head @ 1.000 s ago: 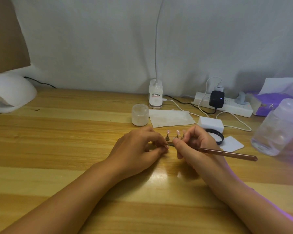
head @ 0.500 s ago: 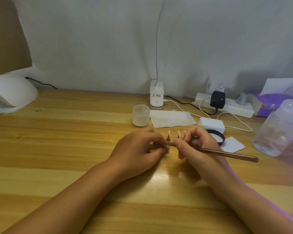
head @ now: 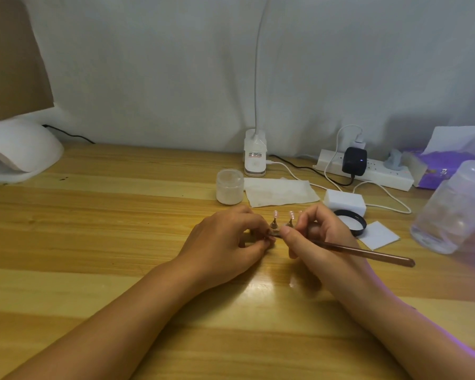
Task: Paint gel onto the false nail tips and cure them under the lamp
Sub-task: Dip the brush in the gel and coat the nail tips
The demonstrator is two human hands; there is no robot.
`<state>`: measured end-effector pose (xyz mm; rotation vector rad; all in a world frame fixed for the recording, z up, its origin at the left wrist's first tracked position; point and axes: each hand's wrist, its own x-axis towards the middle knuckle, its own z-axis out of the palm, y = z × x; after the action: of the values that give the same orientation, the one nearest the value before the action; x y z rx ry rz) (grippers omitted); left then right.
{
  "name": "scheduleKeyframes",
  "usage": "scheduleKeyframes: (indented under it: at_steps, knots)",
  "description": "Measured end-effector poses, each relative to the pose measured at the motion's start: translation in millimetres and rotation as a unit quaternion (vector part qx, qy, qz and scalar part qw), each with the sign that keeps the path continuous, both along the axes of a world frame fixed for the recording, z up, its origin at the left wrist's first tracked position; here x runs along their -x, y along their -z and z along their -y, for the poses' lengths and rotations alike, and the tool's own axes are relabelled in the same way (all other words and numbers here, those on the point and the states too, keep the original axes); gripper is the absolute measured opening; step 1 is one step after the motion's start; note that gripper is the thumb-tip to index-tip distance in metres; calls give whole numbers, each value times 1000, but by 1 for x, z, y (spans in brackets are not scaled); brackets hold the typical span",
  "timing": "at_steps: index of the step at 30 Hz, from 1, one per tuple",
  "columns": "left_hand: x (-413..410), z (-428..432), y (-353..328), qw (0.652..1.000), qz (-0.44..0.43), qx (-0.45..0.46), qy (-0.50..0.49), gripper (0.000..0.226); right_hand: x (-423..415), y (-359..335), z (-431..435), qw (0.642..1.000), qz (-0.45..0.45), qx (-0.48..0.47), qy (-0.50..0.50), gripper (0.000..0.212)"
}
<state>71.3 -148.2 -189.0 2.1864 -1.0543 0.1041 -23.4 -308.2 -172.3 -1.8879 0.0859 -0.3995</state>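
Two pink false nail tips (head: pixel 275 214) stand on the wooden surface (head: pixel 121 215) between both hands. Left grip (head: pixel 225 242) pinches another, mostly hidden; right grip (head: pixel 321 237) clasps a slim copper brush (head: pixel 368 252). A jolt could smear gel or topple neighbours.

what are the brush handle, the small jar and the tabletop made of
Brush handle: probably metal or lacquered wood, coppery brown with a glossy sheen.
Small jar: frosted glass or plastic, milky and translucent; which one is unclear.
Tabletop: wood or wood-look laminate, pale and darker grain stripes, shiny enough to reflect light.
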Motion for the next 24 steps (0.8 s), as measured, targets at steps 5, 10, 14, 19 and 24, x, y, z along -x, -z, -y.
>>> scheduleKeyframes:
  at_steps: [5, 10, 14, 19, 24]
  knots:
    - [1, 0, -1, 1000, -1, 2, 3, 6, 0, 1, 1, 1000, -3, 19, 9, 13]
    - [2, -1, -2, 1000, -4, 3, 5, 5, 0, 1, 2, 1000, 18, -5, 22, 13]
    - [3, -1, -3, 1000, -7, 7, 6, 4, 1, -1, 3, 999, 13, -49, -5, 13]
    - [3, -1, -3, 1000, -4, 12, 6, 5, -1, 2, 2, 1000, 5, 12, 4, 15]
    - [2, -2, -3, 1000, -7, 12, 8, 6, 0, 2, 4, 1000, 20, -15, 18, 13]
